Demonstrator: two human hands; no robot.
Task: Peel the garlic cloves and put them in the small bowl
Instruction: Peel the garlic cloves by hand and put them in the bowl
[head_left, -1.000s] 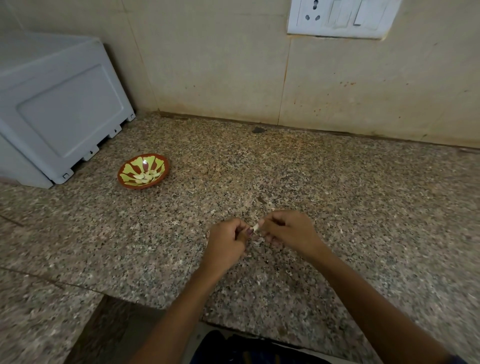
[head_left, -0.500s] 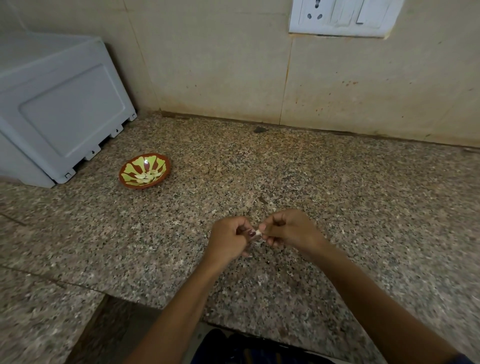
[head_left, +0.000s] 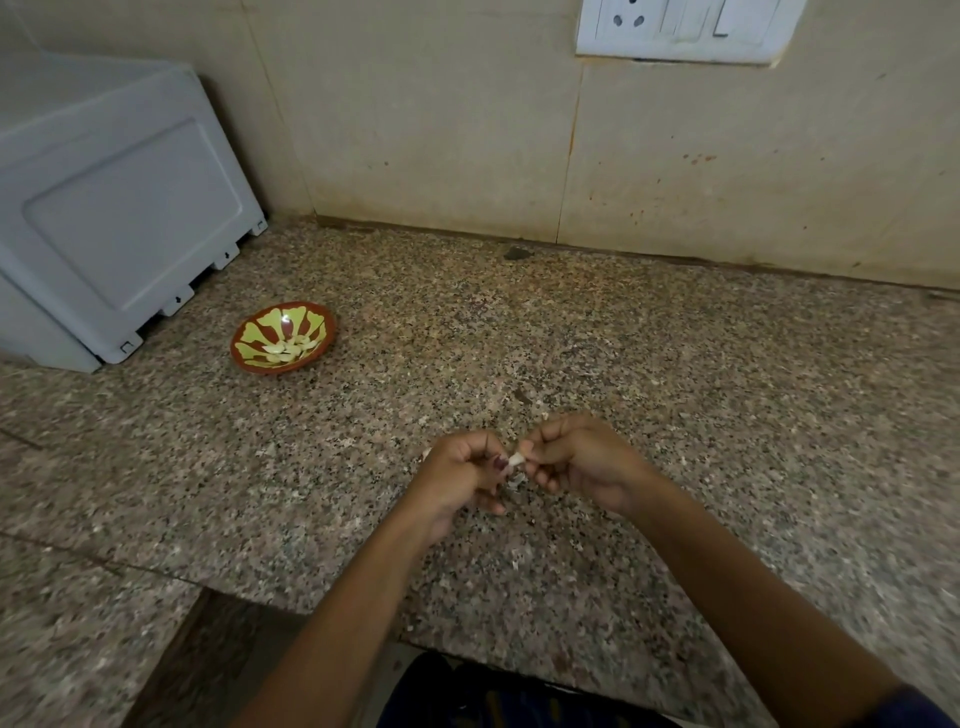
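A small pale garlic clove (head_left: 516, 459) sits pinched between the two hands, above the speckled granite countertop (head_left: 675, 395) and nearer its front edge than the wall. Most of the clove is hidden by fingers; only a whitish, tapering piece shows in the gap. Its long axis seems to run roughly left to right, narrow end toward the left hand, though it is too small to be sure. Whether skin still clings to it cannot be told.

The left hand (head_left: 462, 478) has its fingers curled in, thumb and forefinger nipping the clove's left end. The right hand (head_left: 576, 462) is likewise curled, its fingertips gripping the other end. A few pale flecks, perhaps skin, lie on the stone just beneath the hands, hard to make out.

Well apart, toward the back left of the countertop, stands the small bowl (head_left: 244, 358), red-brown with a yellow-green petal pattern, holding several pale peeled cloves (head_left: 288, 349). Just beside it, at the left edge, is a grey-white appliance (head_left: 114, 208), cut off by the frame. On the tiled wall (head_left: 415, 130) a white switch plate (head_left: 680, 28) is cut off at the top.
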